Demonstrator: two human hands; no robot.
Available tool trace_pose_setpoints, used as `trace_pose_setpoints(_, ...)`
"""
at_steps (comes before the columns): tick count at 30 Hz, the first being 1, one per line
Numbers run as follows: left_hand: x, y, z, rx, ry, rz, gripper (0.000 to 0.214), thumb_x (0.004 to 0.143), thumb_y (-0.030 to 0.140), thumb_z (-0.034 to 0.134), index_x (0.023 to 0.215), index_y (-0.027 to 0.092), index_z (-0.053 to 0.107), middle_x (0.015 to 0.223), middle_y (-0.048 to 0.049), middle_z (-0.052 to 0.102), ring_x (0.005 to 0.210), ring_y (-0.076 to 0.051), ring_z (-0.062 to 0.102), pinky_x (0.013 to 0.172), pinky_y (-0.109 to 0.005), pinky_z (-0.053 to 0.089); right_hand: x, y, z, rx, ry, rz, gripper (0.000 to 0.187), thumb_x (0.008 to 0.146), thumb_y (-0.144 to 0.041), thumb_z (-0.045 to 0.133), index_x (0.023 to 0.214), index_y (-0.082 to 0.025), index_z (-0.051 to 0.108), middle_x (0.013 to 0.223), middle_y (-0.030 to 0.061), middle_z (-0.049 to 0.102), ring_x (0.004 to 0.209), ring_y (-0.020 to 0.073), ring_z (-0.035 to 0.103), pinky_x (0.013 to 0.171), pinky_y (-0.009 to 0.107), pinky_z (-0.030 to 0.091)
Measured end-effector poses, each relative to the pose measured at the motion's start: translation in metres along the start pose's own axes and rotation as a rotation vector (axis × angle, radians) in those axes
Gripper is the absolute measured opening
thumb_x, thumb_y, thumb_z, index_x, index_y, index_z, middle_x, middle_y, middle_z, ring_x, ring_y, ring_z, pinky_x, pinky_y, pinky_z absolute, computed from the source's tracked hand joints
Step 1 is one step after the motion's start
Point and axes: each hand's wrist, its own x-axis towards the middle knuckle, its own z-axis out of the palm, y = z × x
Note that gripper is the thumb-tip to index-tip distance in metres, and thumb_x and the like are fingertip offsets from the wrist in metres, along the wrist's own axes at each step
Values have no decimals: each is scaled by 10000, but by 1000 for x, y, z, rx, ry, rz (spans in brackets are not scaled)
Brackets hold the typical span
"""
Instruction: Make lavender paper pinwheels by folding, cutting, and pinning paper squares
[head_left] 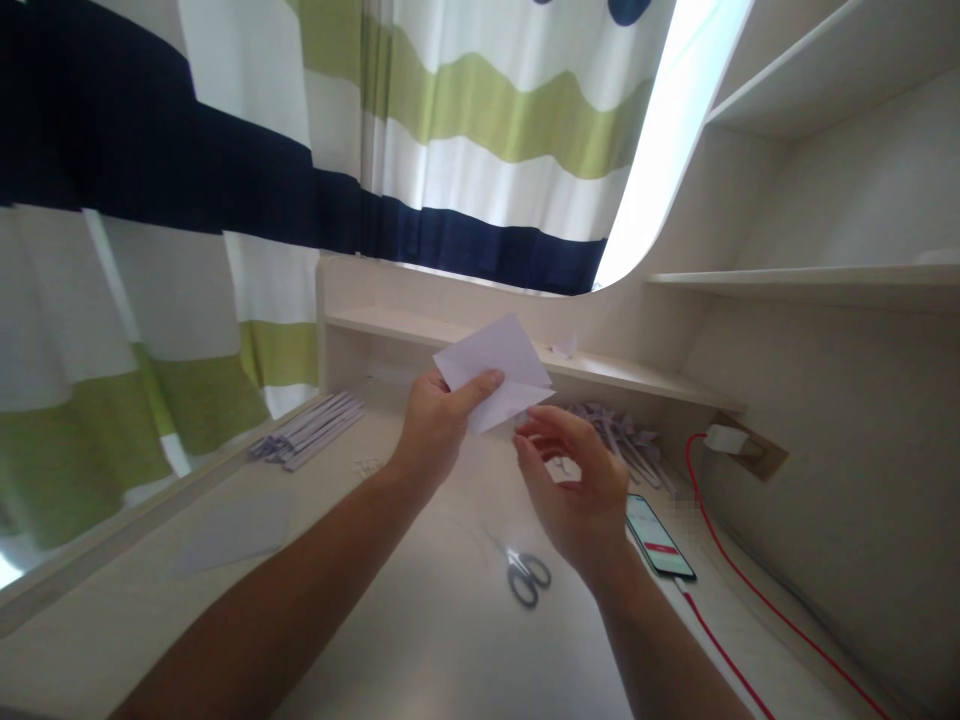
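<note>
My left hand [439, 420] is raised above the desk and pinches a folded sheet of white paper [499, 360] between thumb and fingers. My right hand [577, 480] hovers just below and right of the paper's lower edge, its fingers curled loosely and apart, with nothing in them. Its fingertips sit close to the paper without clearly touching it.
Grey-handled scissors [525, 572] lie on the pale desk [420, 640] below my hands. A phone [658, 536] on a red cable [757, 590] rests at right. Rolled paper sticks [311, 430] lie at left, a pile of folded paper pieces [626, 435] behind, a flat sheet [236, 530] near the left edge.
</note>
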Motion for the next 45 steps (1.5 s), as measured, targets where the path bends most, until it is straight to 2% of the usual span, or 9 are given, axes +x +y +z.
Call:
trace_pose_setpoints(3, -3, -1, 4, -15, 9, 33, 337, 742, 365, 875, 993, 155, 793, 1036, -106, 803, 900, -248, 758, 808, -333, 605, 7, -6, 9, 0, -96, -94, 298, 901, -87, 685, 1131, -272, 728, 956, 17, 768, 749, 155, 705, 706, 311, 596)
trace_pose_setpoints(6, -5, 1, 5, -12, -8, 53, 309, 753, 343, 863, 997, 169, 787, 1031, -89, 797, 904, -233, 746, 820, -330, 599, 12, -5, 10, 26, -133, -94, 179, 906, -112, 692, 987, -257, 758, 915, 25, 751, 780, 171, 699, 723, 326, 591)
trace_pose_setpoints(10, -6, 6, 4, 33, -53, 16, 249, 751, 301, 850, 952, 168, 786, 998, -82, 794, 872, -218, 733, 800, -324, 597, 14, -2, 6, 119, -92, 34, 134, 906, -131, 698, 949, -246, 751, 910, 26, 745, 795, 175, 693, 740, 331, 587)
trace_pose_setpoints(15, -8, 3, 3, 76, -113, -69, 196, 731, 298, 863, 850, 160, 790, 872, -72, 781, 782, -212, 722, 723, -317, 599, 10, 1, -4, 262, -119, 180, 78, 899, -165, 733, 925, -236, 751, 894, 18, 723, 820, 165, 682, 775, 317, 585)
trace_pose_setpoints(20, -12, -3, 6, 99, -57, -34, 207, 744, 345, 856, 821, 169, 780, 821, -53, 768, 749, -197, 706, 689, -307, 595, 8, 4, -8, 354, -102, 271, 69, 899, -191, 755, 946, -240, 765, 880, 18, 744, 793, 154, 697, 730, 291, 593)
trace_pose_setpoints(25, -16, -6, 8, 118, 18, -4, 203, 762, 338, 849, 849, 170, 776, 790, -45, 744, 720, -178, 675, 637, -278, 567, 9, 3, -9, 328, -75, 275, 113, 860, -172, 782, 953, -237, 782, 860, 17, 759, 756, 151, 712, 696, 284, 611)
trace_pose_setpoints(35, -19, -4, 10, 161, 36, -13, 234, 745, 376, 862, 798, 174, 756, 739, -40, 713, 681, -173, 643, 572, -262, 524, 14, 3, -15, 304, -138, 163, 276, 801, -52, 710, 977, -249, 789, 980, 27, 759, 882, 180, 707, 770, 336, 618)
trace_pose_setpoints(45, -19, -7, 11, 149, 51, 11, 235, 744, 382, 868, 786, 179, 757, 719, -29, 709, 660, -162, 632, 570, -262, 516, 16, 4, -19, 278, -141, 144, 171, 838, -126, 779, 954, -251, 796, 948, 38, 754, 856, 195, 703, 783, 368, 583)
